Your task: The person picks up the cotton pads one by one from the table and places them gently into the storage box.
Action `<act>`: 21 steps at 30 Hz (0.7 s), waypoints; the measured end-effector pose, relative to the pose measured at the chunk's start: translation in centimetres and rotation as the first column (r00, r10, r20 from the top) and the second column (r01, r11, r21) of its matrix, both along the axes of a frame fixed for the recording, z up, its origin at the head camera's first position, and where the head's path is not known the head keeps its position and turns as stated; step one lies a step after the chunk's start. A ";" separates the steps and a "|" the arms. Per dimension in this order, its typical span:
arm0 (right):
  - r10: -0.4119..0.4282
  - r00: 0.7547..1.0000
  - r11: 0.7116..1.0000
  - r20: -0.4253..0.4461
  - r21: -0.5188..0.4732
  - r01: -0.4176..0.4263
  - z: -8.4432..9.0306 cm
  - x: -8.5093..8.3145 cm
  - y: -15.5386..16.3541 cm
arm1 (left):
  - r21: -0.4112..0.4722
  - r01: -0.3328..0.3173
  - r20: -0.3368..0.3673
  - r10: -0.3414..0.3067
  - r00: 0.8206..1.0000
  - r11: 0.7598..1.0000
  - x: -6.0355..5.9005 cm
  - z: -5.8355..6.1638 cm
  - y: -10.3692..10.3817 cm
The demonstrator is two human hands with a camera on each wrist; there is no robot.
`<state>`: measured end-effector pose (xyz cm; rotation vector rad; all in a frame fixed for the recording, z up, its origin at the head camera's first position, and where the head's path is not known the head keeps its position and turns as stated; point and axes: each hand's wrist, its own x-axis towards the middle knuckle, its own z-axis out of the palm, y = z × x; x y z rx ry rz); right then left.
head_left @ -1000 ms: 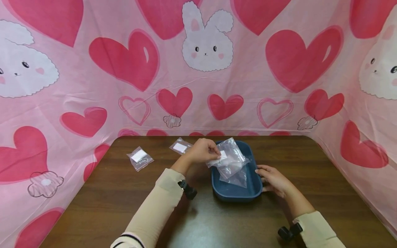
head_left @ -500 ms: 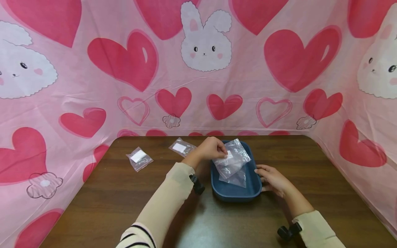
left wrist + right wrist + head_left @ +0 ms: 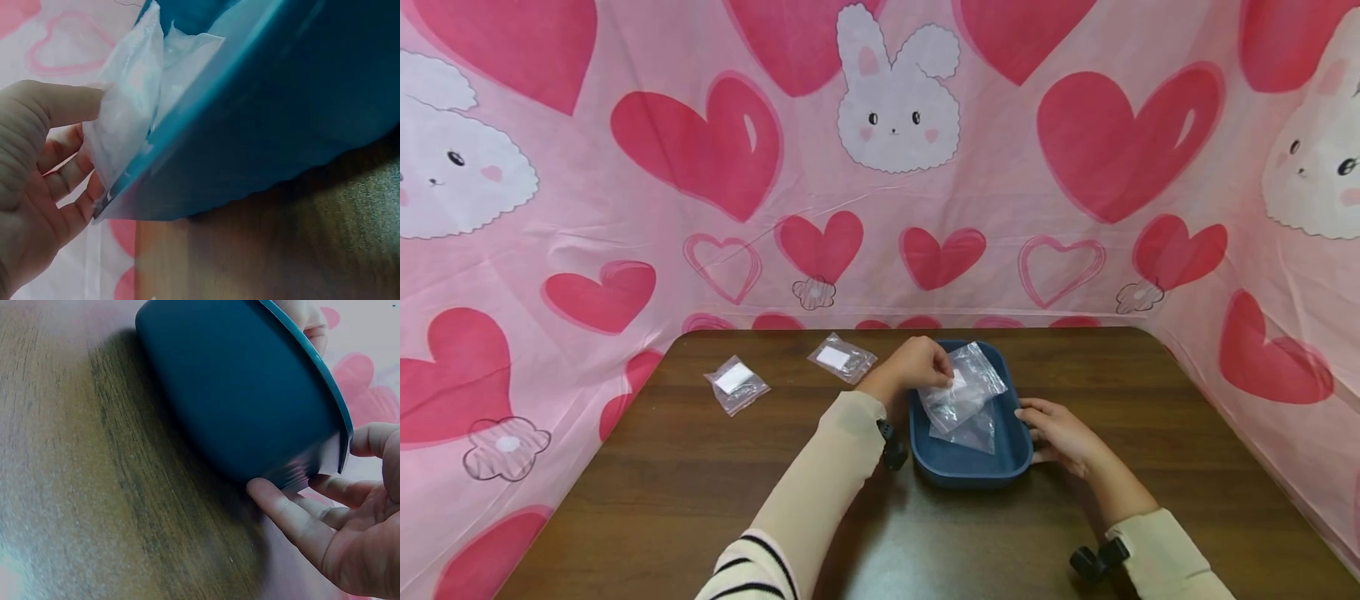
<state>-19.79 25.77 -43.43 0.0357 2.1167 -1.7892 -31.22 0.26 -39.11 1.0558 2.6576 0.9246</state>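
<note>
Fingers of the left hand [image 3: 917, 363] pinch a clear plastic bag [image 3: 964, 386] with a white piece inside, over the blue tray [image 3: 1011, 460]; a second clear bag [image 3: 967, 432] lies in the tray under it; the right hand [image 3: 1060, 433] touches the tray's right wall, fingers nearly straight; two small bags [image 3: 736, 382] [image 3: 841, 357] lie on the brown table [image 3: 647, 492], left of the tray.

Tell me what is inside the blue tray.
The blue tray holds two clear plastic bags: one lying flat, and another on top, pinched by the left hand. The upper bag shows a white piece; the lower bag's contents are covered.
</note>
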 end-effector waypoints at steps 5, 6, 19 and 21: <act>0.000 1.000 1.000 0.001 0.000 0.000 0.0 0.0 0.0 | -0.059 -0.026 0.003 0.027 1.000 0.998 0.1 -0.2 0.5; 0.001 1.000 1.000 -0.001 0.000 -0.001 0.0 0.0 0.1 | -0.067 -0.031 0.001 0.031 1.000 0.997 0.1 -0.3 0.5; -0.010 1.000 1.000 -0.015 -0.012 0.010 -0.2 0.0 0.0 | 0.028 -0.040 -0.027 0.041 0.999 0.999 0.2 0.0 -0.2; -0.009 1.000 1.000 -0.015 -0.016 0.009 -0.2 -0.1 0.0 | 0.071 -0.042 -0.013 0.043 0.999 0.997 0.2 0.0 -0.5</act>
